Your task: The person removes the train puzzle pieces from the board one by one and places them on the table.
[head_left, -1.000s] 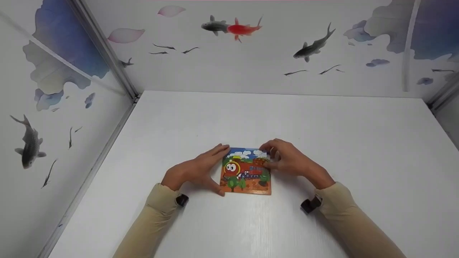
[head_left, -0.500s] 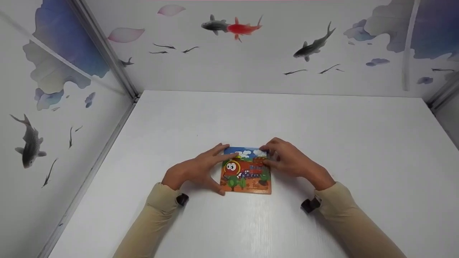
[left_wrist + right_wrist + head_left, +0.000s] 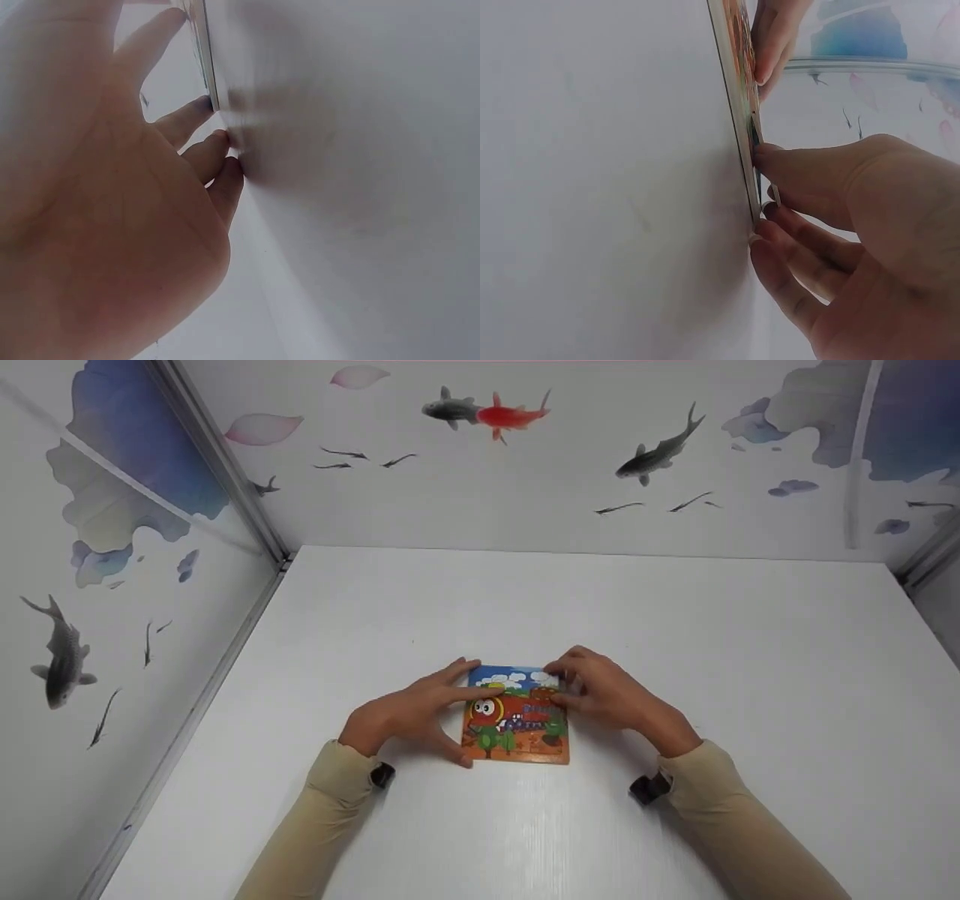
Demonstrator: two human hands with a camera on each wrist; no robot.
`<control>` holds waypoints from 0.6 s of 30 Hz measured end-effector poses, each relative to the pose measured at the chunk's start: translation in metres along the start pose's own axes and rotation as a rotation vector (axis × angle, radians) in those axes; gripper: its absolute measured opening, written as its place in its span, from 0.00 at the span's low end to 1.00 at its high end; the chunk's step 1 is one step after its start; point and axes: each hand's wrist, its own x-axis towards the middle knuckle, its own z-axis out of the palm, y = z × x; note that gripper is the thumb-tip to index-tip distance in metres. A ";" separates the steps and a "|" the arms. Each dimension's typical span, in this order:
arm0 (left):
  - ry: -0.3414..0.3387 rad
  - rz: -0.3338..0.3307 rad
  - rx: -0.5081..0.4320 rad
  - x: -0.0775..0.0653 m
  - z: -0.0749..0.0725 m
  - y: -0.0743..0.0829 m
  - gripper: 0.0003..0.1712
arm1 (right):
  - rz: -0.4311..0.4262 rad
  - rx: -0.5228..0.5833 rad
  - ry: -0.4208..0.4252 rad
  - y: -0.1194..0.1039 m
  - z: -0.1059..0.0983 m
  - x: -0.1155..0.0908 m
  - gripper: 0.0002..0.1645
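A square jigsaw puzzle [image 3: 517,735] with a cartoon train picture lies flat on the white table. My left hand [image 3: 409,716] spans its left side, fingers spread: the thumb is at the lower left corner, one finger reaches the upper left corner and the index finger lies over the picture. At the upper right, my right hand [image 3: 607,694] pinches a puzzle piece [image 3: 775,196] between thumb and fingers. In the right wrist view this thin piece stands tilted, its near edge raised off the puzzle board [image 3: 739,124]. The piece's printed face is mostly hidden.
The white table [image 3: 525,832] extends around the puzzle on all sides. White walls [image 3: 517,502] printed with fish and leaves rise at the back and left. A metal frame post [image 3: 225,457] stands at the back left corner.
My left index finger has come down from the puzzle's left edge to lie across the picture. The right hand keeps nearly the same place at the upper right corner.
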 end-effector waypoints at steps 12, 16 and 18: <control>0.001 -0.027 0.045 0.000 0.000 0.005 0.58 | -0.002 0.001 0.008 0.000 0.000 0.000 0.23; 0.005 -0.036 0.067 -0.002 0.000 0.011 0.57 | 0.000 0.009 0.019 0.000 0.000 0.000 0.23; 0.007 -0.047 0.072 -0.002 -0.001 0.014 0.57 | 0.005 0.002 0.014 -0.001 -0.001 0.000 0.23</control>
